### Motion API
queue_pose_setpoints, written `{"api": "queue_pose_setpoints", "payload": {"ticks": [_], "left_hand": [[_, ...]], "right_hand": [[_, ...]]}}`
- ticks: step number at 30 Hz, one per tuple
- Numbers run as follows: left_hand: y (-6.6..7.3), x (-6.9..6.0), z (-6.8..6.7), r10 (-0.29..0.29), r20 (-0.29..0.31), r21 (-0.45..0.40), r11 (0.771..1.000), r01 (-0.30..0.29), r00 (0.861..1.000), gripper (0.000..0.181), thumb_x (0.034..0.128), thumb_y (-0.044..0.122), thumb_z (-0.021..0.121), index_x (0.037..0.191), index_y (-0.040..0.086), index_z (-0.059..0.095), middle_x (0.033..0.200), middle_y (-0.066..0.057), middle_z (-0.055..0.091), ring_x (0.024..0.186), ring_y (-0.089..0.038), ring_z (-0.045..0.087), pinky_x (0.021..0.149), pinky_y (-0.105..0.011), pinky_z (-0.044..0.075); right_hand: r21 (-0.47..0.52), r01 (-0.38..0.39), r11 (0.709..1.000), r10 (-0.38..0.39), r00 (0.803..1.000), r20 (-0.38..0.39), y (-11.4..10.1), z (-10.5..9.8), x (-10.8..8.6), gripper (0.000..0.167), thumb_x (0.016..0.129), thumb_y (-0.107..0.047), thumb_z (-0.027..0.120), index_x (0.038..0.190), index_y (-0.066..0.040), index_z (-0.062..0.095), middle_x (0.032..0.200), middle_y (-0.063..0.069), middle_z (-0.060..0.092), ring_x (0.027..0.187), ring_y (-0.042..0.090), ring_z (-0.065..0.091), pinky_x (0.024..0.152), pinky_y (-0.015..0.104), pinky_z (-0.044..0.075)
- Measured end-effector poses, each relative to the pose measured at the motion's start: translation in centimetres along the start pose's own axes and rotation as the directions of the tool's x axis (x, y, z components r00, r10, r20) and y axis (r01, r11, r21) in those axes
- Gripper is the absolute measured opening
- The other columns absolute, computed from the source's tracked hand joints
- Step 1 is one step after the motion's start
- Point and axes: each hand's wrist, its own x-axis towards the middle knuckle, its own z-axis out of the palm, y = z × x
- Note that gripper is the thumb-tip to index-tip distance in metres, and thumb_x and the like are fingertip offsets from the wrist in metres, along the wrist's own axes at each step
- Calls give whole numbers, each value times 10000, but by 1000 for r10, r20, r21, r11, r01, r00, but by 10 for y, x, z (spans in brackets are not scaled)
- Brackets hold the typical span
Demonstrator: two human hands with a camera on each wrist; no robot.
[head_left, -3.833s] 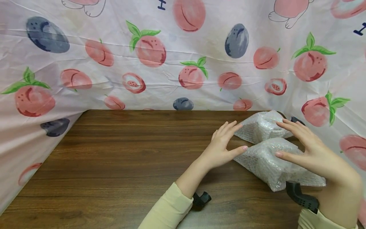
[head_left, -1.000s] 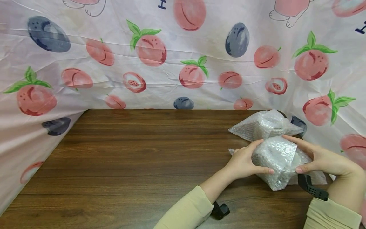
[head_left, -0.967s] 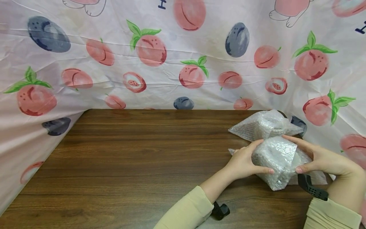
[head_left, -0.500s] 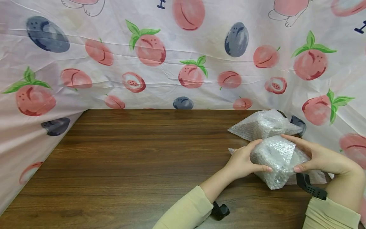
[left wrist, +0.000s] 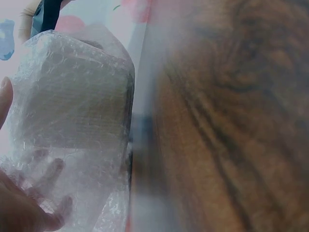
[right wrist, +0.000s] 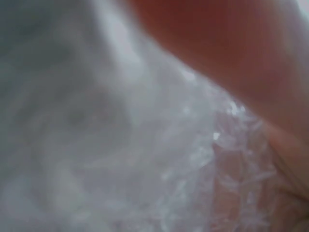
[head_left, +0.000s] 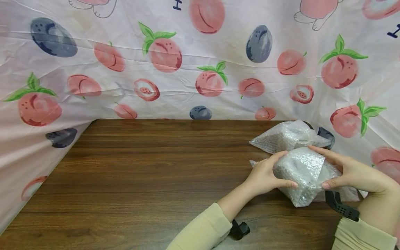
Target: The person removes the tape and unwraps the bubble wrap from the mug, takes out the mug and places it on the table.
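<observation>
At the right of the table in the head view, a package in bubble wrap (head_left: 301,170) sits between both hands. My left hand (head_left: 265,175) grips its left side, thumb in front and fingers behind. On the other side my right hand (head_left: 354,172) holds it, thumb near the front and fingers over the far edge. Through the clear bubble wrap (left wrist: 77,101), the left wrist view shows a brownish, layered, block-like content; fingers (left wrist: 53,174) show partly behind the wrap. The right wrist view is blurred, with the bubble wrap (right wrist: 106,145) close up.
A second bubble-wrapped package (head_left: 290,136) lies just behind the held one, by the table's far right corner. The brown wooden table (head_left: 140,180) extends to the left. A fruit-print cloth (head_left: 175,83) hangs at the back and sides.
Both hands were spread above the nearer package 3.8 seconds ago; they have since come down and taken hold of its two sides. Over the last second they have stayed nearly still.
</observation>
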Motion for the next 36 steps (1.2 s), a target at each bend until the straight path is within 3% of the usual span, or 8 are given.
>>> {"api": "queue_pose_setpoints", "payload": {"ticks": [16,27,29,31,34,36], "left_hand": [[1,1,-14,21,-12,-48,999,-21,1000,899,686,414,856,1440,197,417,1368,13,518,1208,-67,481,959,-215,399],[1,0,-24,26,-33,-72,997,-28,999,897,668,396,873,1429,203,439,1369,34,517,1196,-60,487,959,-218,399],[0,0,-26,19,-33,-79,997,-22,999,899,663,393,876,1428,208,442,1359,25,528,1186,-59,493,955,-222,403],[0,0,-28,18,-34,-84,996,-20,999,903,658,392,879,1428,211,444,1333,5,553,1160,-52,509,947,-223,409],[0,-1,-31,19,-37,-90,996,-23,999,909,653,386,883,1430,209,445,1302,-21,579,1125,-47,528,939,-227,417],[0,-2,-33,25,-40,-95,995,-29,999,909,651,378,885,1428,207,446,1284,-31,592,1110,-47,536,937,-231,421]], "right_hand": [[18,18,1000,-18,999,-30,-15,0,5,1023,725,4,810,1538,-147,207,1319,-81,383,1008,45,534,750,206,481],[-68,0,998,-4,998,-56,-24,1,10,1017,723,-94,838,1536,-179,233,1375,43,351,1059,-8,467,765,175,455],[-74,-7,997,2,998,-55,-26,2,10,1016,729,-108,837,1538,-193,229,1411,75,342,1141,111,457,777,151,439],[-84,-13,996,8,998,-55,-27,2,11,1011,735,-124,835,1539,-207,227,1445,107,323,1200,150,407,794,124,417],[-78,-10,997,6,999,-54,-30,3,12,998,744,-129,829,1539,-210,229,1444,144,326,1224,135,385,800,113,414],[-65,-7,998,3,998,-55,-31,3,12,987,752,-123,822,1538,-209,232,1438,133,327,1176,-25,362,801,120,422]]}}
